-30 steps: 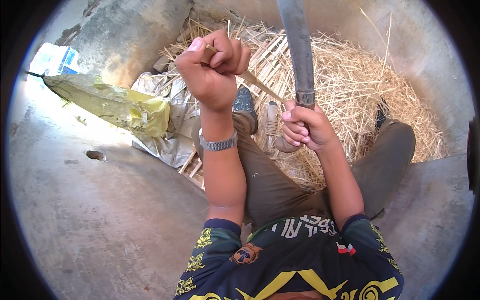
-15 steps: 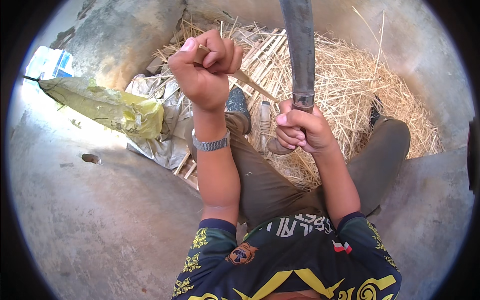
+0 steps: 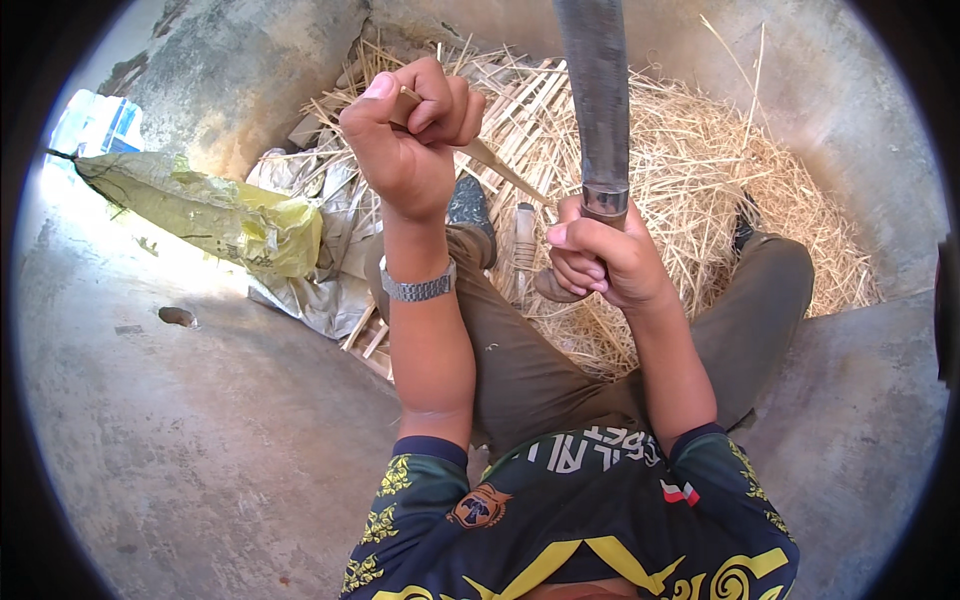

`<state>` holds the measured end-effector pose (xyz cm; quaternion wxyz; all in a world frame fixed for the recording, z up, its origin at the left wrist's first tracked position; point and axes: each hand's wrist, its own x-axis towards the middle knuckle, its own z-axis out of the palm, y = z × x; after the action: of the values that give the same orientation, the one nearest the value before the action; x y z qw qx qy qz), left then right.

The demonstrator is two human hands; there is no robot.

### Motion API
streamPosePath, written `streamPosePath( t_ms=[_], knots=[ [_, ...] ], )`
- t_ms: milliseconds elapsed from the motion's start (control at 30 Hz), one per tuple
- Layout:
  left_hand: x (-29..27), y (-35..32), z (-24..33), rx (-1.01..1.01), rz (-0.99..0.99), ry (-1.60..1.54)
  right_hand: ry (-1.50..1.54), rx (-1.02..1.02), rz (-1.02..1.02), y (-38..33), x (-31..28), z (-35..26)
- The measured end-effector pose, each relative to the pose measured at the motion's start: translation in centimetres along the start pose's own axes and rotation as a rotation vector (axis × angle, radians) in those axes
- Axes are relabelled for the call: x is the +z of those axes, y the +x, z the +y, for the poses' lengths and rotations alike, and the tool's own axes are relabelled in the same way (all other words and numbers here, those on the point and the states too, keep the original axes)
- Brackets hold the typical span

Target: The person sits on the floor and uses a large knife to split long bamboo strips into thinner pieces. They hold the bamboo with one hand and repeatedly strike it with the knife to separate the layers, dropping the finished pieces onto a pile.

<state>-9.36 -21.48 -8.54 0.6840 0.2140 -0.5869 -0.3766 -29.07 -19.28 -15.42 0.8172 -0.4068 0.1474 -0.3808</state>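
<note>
My left hand (image 3: 412,130) is closed in a raised fist around a thin pale bamboo strip (image 3: 500,170). The strip slants down to the right and ends close to the fingers of my right hand. Gripped in my right hand (image 3: 603,257) is the brown handle of a machete (image 3: 598,95), its wide dark blade pointing up past the top of the view. A light wooden-handled tool (image 3: 523,238) lies between my legs on the straw, partly hidden; its kind is unclear.
A heap of straw-like shavings (image 3: 780,210) and split bamboo strips (image 3: 530,105) lies against the concrete wall (image 3: 850,110). To the left are a yellowish plastic sack (image 3: 210,210) and a pale crumpled sheet (image 3: 330,300). The concrete floor (image 3: 230,430) has a small hole (image 3: 177,317).
Both hands keep their grips and almost the same positions. The whole view has shifted very slightly.
</note>
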Motion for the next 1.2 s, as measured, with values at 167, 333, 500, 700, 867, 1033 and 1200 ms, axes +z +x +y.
streamPosePath(
  t_ms=[167,333,500,700,867,1033,1200],
  knots=[
    [0.4,-0.1,-0.5,0.052,0.073,0.027,0.051,0.025,-0.008,-0.1,0.0,-0.1],
    [2.7,-0.2,0.3,0.081,0.007,0.335,0.072,0.044,-0.023,-0.6,0.5,-0.7],
    [4.1,-0.4,0.6,-0.009,-0.141,0.396,0.150,0.067,-0.074,-1.1,0.6,-0.7],
    [5.3,-0.5,-0.2,-0.023,-0.084,0.477,0.101,0.059,-0.083,-1.3,0.9,-1.0],
    [5.4,-0.5,0.3,-0.072,-0.081,0.458,0.114,0.064,-0.061,-1.2,1.0,-1.1],
    [5.9,-0.5,-0.7,-0.003,0.007,0.373,0.093,0.055,-0.048,-1.1,0.7,-0.9],
    [5.9,-0.5,-0.7,-0.016,0.043,0.338,0.091,0.051,-0.045,-1.1,0.9,-1.1]
  ],
)
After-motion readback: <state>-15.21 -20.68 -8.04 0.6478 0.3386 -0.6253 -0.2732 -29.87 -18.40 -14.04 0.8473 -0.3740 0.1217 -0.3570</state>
